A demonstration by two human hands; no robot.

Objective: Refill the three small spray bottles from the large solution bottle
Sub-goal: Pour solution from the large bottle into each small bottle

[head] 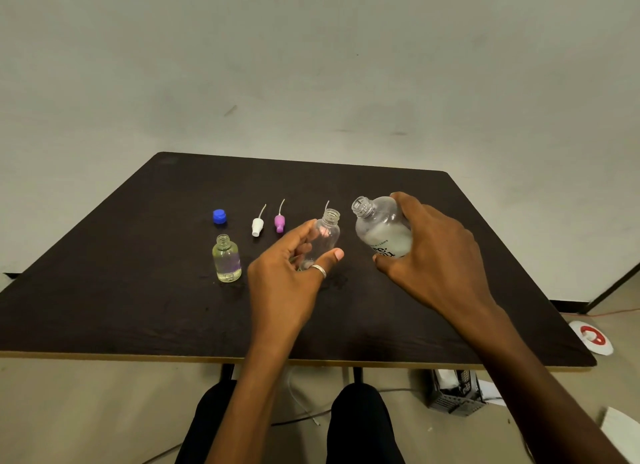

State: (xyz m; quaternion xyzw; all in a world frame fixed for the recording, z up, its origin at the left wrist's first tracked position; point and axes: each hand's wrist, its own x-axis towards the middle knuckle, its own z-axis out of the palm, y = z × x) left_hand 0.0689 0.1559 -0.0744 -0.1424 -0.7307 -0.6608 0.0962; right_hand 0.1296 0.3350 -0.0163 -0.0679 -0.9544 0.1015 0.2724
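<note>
Gripping a small clear empty plastic spray bottle [327, 235] in left hand [291, 273], with fingers curled behind it and thumb across the front near the base. Positioned near the centre of the dark brown wooden desk [138, 307], leaning slightly right, threaded neck open. Base contact with desk: cannot tell. Wearing a silver ring [318, 271] on that thumb.

Clasping the large clear plastic solution bottle [381, 228] in right hand [433, 252], with fingers wrapped over its right side and thumb low across the front. Lifted off the desk, tipped left, open mouth pointing up-left, near the small bottle's neck but apart from it. Partly filled with cloudy whitish liquid, pooled in the lower half. Black print on the side, partly covered by the thumb.

Further left, standing upright on the desk: a second small clear bottle [227, 261], uncapped, mostly full of pale yellowish liquid. Just behind it, a blue plastic screw cap [219, 216]. Right of the cap, lying side by side: a white spray head [257, 226] and a pink spray head [279, 222], each with a thin dip tube pointing away. Behind the held small bottle, only the tip of another thin tube [327, 205]; rest hidden.

Below the near desk edge: knees in dark trousers, a grey slotted crate [453, 397], cables on pale floor, a round white-and-red object [592, 337] at right.
</note>
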